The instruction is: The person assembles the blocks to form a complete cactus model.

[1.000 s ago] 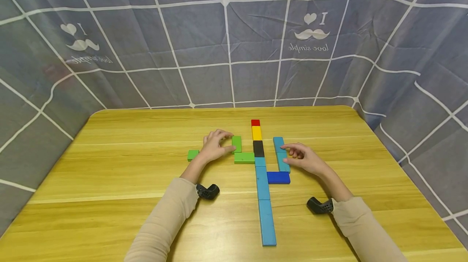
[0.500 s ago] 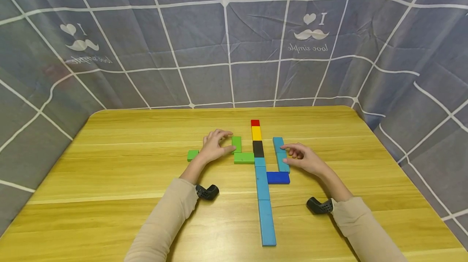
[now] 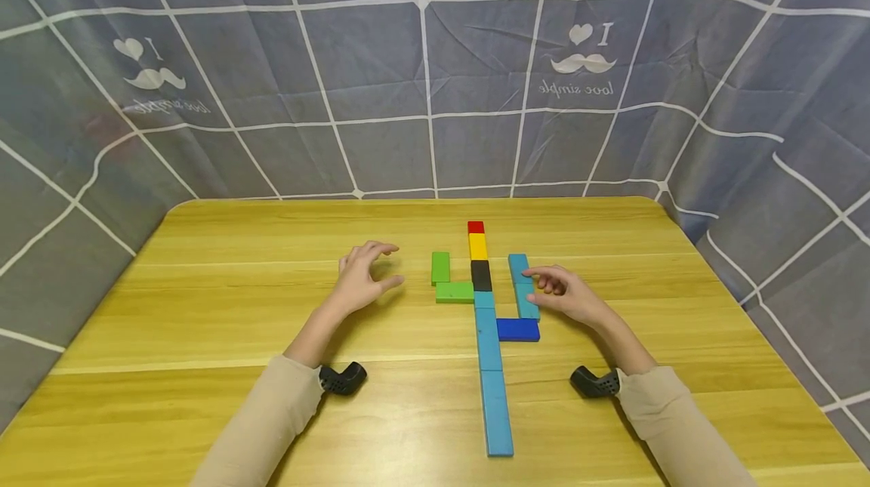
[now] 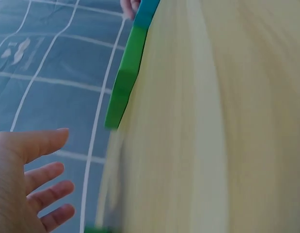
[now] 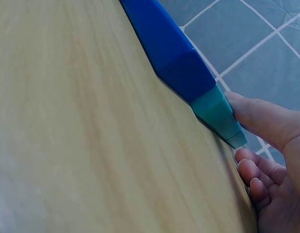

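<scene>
My left hand (image 3: pixel 356 283) hovers over the table left of the green blocks, its fingers spread and holding nothing. Nearest to it lie an upright green block (image 3: pixel 440 268) and a sideways green block (image 3: pixel 454 292). A sliver of another green block (image 4: pixel 99 229) shows at the bottom of the left wrist view; the hand hides it in the head view. My right hand (image 3: pixel 567 294) touches two light blue blocks (image 3: pixel 526 309) with thumb and index finger, the other fingers loosely curled. Below these lies a dark blue block (image 3: pixel 518 330).
A central column runs down the table: a red block (image 3: pixel 476 227), a yellow block (image 3: pixel 478 246), a black block (image 3: pixel 480 275), then several light blue blocks (image 3: pixel 497 411). A grey curtain (image 3: pixel 381 94) with white lines hangs behind the wooden table (image 3: pixel 204 321).
My left hand has moved left, away from the upright green block, and now covers the small green block at the left. The right hand and the arranged blocks have stayed put.
</scene>
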`<state>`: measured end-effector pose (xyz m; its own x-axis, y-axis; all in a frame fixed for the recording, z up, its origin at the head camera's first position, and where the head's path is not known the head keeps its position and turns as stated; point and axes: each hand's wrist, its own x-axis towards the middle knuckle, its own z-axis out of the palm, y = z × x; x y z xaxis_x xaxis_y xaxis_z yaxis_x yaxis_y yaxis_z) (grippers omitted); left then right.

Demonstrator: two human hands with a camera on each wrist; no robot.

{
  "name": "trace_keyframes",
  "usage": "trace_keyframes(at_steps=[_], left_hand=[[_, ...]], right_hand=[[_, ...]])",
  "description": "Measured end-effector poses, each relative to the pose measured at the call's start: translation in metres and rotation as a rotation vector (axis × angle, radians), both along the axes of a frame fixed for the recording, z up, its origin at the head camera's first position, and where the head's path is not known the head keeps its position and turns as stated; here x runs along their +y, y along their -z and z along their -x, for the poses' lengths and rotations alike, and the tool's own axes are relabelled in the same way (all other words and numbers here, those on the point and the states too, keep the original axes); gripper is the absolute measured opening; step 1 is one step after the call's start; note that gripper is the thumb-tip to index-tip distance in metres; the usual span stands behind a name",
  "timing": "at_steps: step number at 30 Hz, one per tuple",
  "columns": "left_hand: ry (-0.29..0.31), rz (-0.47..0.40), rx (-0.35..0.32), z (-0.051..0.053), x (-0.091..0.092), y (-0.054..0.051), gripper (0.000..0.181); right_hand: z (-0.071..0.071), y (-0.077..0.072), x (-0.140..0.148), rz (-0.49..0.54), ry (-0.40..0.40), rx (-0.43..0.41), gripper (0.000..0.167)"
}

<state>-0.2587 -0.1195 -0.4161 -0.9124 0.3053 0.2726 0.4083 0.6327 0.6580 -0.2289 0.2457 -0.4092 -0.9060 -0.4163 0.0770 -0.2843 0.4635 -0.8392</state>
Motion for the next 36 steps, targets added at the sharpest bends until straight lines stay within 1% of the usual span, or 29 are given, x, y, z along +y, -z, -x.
trace_keyframes(at_steps=[2, 5, 8, 13, 16, 21, 26, 31, 36], left_hand=[[-0.01, 0.008, -0.006, -0.004, -0.012, -0.001, 0.052], [-0.023, 0.025, -0.026, -0.008, -0.03, -0.001, 0.052], [-0.024, 0.048, -0.045, -0.011, -0.044, 0.001, 0.054], [0.019, 0.071, -0.066, -0.016, -0.06, 0.005, 0.055], [0.04, 0.075, -0.068, -0.018, -0.067, 0.009, 0.053], [0.062, 0.061, -0.054, -0.016, -0.076, 0.013, 0.047], [0.082, 0.071, -0.029, -0.014, -0.079, 0.015, 0.042], [0.082, 0.085, -0.015, -0.014, -0.079, 0.017, 0.036], [0.077, 0.077, 0.0, -0.014, -0.078, 0.017, 0.033]], right_hand=[[0.0, 0.0, 0.0, -0.002, 0.0, 0.003, 0.041], [0.0, 0.0, 0.0, -0.001, -0.001, 0.005, 0.041], [0.001, 0.0, 0.0, -0.002, 0.001, 0.005, 0.041], [0.001, -0.001, 0.0, -0.005, 0.002, 0.002, 0.041], [0.001, -0.001, 0.0, -0.009, 0.001, -0.001, 0.041], [0.001, -0.001, 0.0, -0.007, 0.002, -0.005, 0.041], [0.0, 0.0, 0.0, 0.001, -0.001, -0.002, 0.041], [0.0, 0.0, 0.001, 0.0, -0.003, 0.001, 0.041], [0.001, 0.0, 0.001, 0.002, -0.003, 0.001, 0.041]])
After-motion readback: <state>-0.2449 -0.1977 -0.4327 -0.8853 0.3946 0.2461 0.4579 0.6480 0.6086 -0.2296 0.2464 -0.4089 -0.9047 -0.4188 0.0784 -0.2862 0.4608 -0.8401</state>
